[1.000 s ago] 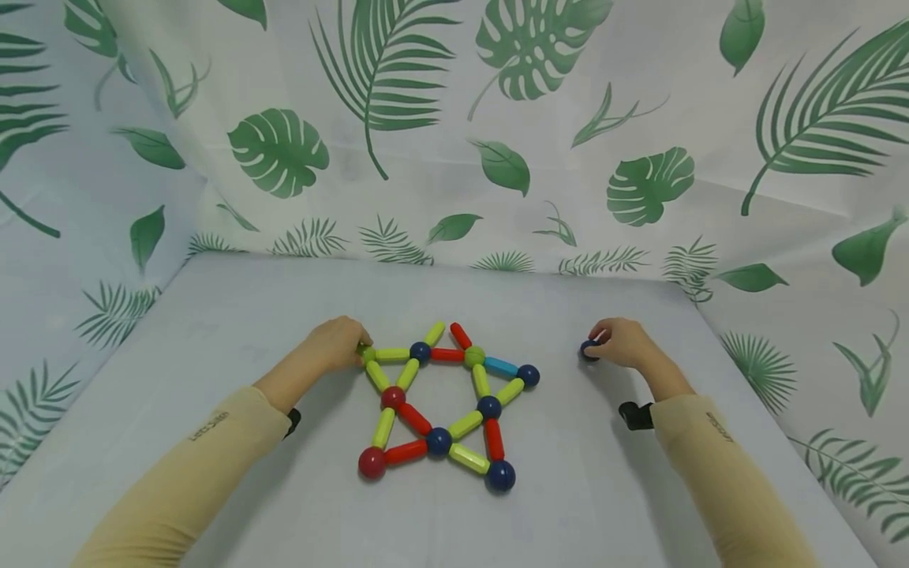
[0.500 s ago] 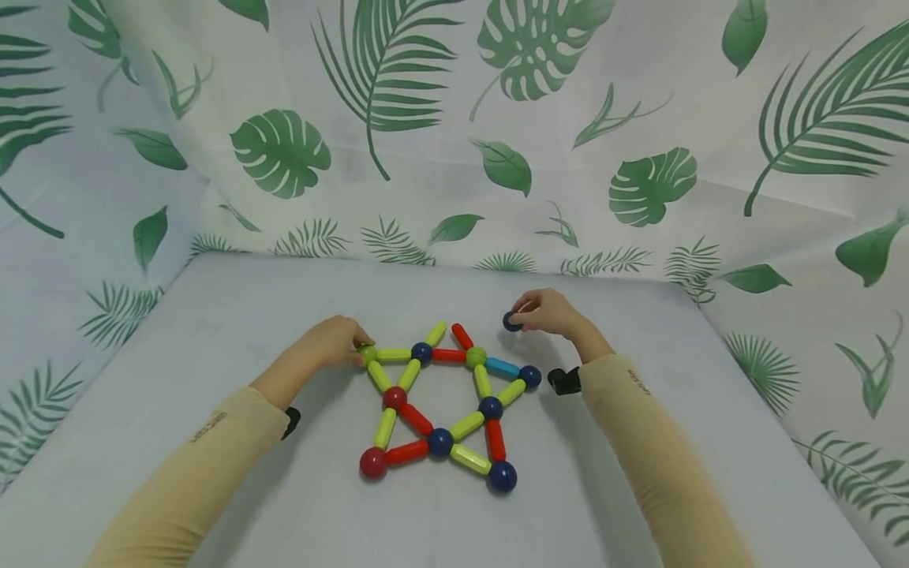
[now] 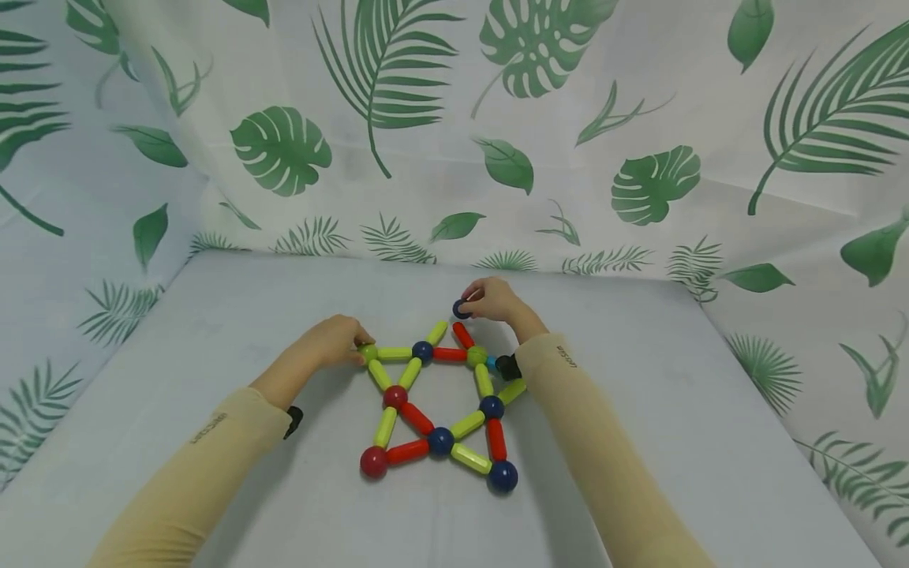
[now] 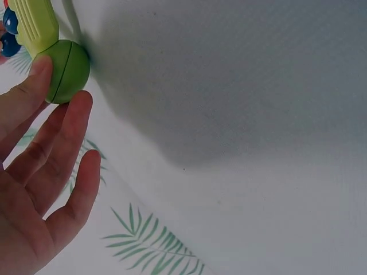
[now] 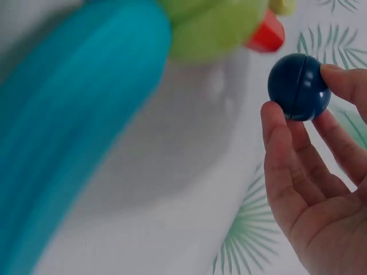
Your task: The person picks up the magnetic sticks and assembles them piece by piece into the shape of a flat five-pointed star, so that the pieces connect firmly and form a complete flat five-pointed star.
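A star-like frame of coloured rods and balls lies flat on the table. My left hand (image 3: 332, 341) pinches the light green ball (image 4: 71, 71) at its left corner, thumb on one side and fingers on the other. My right hand (image 3: 497, 301) holds a dark blue ball (image 5: 299, 87) between thumb and fingertips. In the head view that ball is just beyond the free ends of a yellow-green rod (image 3: 439, 331) and a red rod (image 3: 462, 335), which lean toward each other at the top. My right forearm hides the frame's right corner ball and most of the blue rod (image 5: 86, 114).
The frame's near corners are a red ball (image 3: 373, 462) and a dark blue ball (image 3: 503, 476). The white table (image 3: 284, 505) ends at the back against a leaf-printed cloth (image 3: 426, 158), which also hangs at both sides.
My right hand has carried the dark blue ball leftward and back from the right side of the table to the top of the frame. My left hand stays on the light green ball.
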Motion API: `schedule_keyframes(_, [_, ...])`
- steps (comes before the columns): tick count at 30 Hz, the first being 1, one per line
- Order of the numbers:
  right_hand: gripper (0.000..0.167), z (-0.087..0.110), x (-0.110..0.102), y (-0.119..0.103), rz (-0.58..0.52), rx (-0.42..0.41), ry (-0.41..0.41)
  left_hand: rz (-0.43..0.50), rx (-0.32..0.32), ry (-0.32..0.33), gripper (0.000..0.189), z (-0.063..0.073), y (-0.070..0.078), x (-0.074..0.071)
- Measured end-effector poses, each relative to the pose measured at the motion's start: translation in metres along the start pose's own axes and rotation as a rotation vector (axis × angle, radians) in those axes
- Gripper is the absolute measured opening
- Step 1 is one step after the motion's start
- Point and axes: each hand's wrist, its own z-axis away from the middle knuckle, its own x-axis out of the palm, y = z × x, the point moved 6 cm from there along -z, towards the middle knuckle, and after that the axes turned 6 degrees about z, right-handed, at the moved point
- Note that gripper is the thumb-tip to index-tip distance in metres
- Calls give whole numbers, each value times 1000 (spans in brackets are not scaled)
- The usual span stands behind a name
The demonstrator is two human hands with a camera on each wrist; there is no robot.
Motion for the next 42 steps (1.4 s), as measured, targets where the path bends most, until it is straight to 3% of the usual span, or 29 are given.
schedule_keyframes(9, [31, -8, 17, -11, 83, 6, -47, -10, -8, 5, 36, 0, 1, 0])
schedule_keyframes(13, [28, -15, 20, -7, 88, 15, -71, -9, -14, 7, 35, 0, 1, -1])
schedule_keyframes(17, [28, -27, 23, 0, 97, -27, -80, -10, -12, 5, 35, 1, 2, -1])
schedule_keyframes(25, [30, -6, 21, -13, 111, 7, -98, -11, -5, 11, 34, 1, 3, -1])
schedule_keyframes(35, [33, -2, 21, -12, 113, -6, -99, -18, -1, 23, 35, 1, 4, 1])
schedule_keyframes(39, [36, 4, 16, -14, 176, -52, -118, -27, 5, 27, 35, 2, 4, 2])
schedule_keyframes(42, [39, 16, 7, -19, 224, -133, -115, -25, 3, 30, 36, 4, 3, 2])
